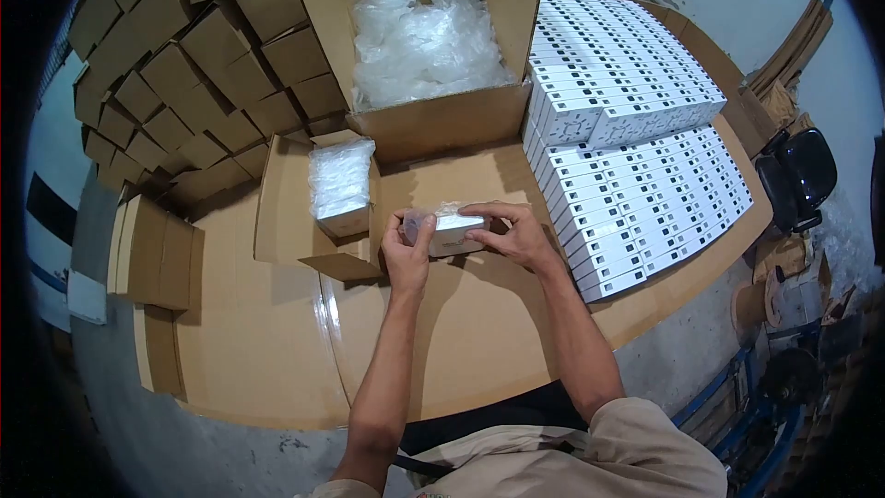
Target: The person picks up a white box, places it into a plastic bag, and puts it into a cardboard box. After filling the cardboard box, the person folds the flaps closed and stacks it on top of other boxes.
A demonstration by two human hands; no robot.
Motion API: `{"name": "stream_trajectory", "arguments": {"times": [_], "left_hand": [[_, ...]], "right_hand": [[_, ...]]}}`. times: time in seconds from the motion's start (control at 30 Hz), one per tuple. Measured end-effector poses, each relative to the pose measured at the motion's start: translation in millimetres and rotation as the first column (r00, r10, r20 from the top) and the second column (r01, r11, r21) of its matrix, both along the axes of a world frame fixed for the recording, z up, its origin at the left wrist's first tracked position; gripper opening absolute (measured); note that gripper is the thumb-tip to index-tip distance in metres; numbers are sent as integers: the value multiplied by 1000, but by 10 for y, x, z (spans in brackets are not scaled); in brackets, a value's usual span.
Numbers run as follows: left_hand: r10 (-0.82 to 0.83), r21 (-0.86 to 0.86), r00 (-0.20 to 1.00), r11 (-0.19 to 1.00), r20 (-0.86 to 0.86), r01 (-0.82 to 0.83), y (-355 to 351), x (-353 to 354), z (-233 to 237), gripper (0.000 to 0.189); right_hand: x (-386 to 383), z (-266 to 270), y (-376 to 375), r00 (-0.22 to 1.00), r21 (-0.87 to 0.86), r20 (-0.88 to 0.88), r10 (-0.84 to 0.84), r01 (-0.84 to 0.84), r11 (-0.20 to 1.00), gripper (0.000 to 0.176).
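Note:
Between my two hands is a small white box, partly covered by clear plastic wrap. My left hand grips its left end, where loose plastic sticks out, with the thumb on the near side. My right hand pinches the right end between thumb and fingers. Just left of my hands stands an open cardboard carton. Several plastic-wrapped white boxes stand in a row inside it. Behind my hands, a large open carton holds a heap of clear plastic bags.
Tall stacks of white boxes fill the table's right side. Brown cartons are piled at the back left, and more cartons stand on the left edge. Bare cardboard covers the tabletop. A black chair is at the far right.

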State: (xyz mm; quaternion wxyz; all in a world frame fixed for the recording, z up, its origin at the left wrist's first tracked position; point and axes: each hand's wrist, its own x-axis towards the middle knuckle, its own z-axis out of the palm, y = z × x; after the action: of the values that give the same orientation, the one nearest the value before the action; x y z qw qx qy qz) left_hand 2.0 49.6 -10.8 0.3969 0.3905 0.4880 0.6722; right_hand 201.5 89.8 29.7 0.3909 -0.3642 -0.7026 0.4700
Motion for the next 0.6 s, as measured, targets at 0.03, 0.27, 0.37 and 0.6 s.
{"name": "stream_trajectory", "arguments": {"times": [0.03,0.27,0.37,0.6], "left_hand": [[-3,-2,1000,1000,-3,3,-3,-6,1,29],[180,209,979,965,-100,-156,-36,130,101,33],[530,530,738,802,-418,-275,-131,212,284,33],[419,463,315,883,-852,75,-244,193,359,28]], "right_hand": [[-4,-16,3,1000,-4,-4,-7,6,1000,38],[2,-69,36,999,-45,26,-24,25,999,34],[26,-45,31,997,-13,-8,-70,70,997,34],[46,-47,53,998,32,-46,-36,38,999,31]]}}
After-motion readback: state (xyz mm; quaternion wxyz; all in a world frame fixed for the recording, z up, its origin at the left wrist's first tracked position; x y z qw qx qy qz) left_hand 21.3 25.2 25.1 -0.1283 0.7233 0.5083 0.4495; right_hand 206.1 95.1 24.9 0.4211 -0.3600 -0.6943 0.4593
